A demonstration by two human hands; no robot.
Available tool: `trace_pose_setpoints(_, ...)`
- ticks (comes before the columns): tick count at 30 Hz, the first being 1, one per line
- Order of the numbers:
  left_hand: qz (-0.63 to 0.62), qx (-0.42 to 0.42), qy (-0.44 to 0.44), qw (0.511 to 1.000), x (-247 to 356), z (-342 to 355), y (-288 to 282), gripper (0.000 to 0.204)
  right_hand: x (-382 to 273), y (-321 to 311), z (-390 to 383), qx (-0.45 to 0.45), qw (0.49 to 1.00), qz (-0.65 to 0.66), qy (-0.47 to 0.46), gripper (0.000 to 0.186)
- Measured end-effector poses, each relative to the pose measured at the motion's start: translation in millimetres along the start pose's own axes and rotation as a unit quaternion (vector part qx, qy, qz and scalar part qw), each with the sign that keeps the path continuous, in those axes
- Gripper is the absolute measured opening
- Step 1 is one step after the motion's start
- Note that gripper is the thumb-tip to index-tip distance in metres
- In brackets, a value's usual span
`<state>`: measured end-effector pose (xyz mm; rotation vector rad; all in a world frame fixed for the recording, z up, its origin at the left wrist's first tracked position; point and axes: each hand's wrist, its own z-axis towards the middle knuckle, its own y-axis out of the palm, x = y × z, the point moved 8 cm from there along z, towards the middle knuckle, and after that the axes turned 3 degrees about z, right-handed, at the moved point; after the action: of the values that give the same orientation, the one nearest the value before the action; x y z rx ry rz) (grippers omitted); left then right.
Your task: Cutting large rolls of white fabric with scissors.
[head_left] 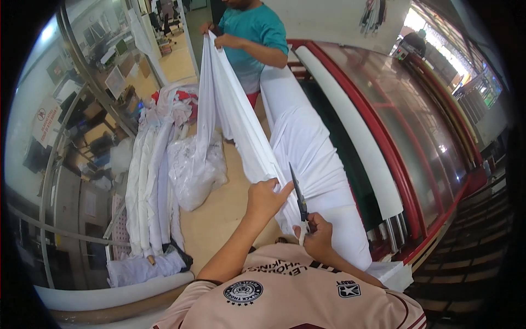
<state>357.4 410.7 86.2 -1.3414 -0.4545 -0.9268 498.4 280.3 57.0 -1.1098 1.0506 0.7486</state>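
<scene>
A long strip of white fabric point(246, 131) stretches from me to a person in a teal shirt point(257, 27), who holds up its far end with both hands. My left hand point(267, 197) is closed on the near part of the fabric's edge. In my right hand point(316, 234) is a pair of scissors point(299, 197), its dark blades pointing up and away beside the cloth. Whether the blades touch the fabric I cannot tell. Just right of them lies a big roll of white fabric point(304, 148), its cloth loosely wrinkled.
Right of the roll stands a large red-framed machine point(405, 142) with a white roller cover point(350, 120). On the left, several wrapped fabric rolls point(148, 192) lean beside a clear plastic bag point(197, 170). A glass partition point(66, 137) runs along the far left.
</scene>
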Motion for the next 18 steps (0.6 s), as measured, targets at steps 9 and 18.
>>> trace_pose_setpoints(9,-0.058,-0.027,-0.015,0.998,-21.5,-16.1,14.1,0.039,5.9,13.0,9.9,-0.043,0.994,-0.066,-0.080,0.030)
trace_pose_setpoints(18,-0.067,0.012,-0.020,0.997,-36.0,-18.6,2.4,0.043,-55.1,-40.3,36.9,-0.029,0.983,-0.121,-0.131,0.047)
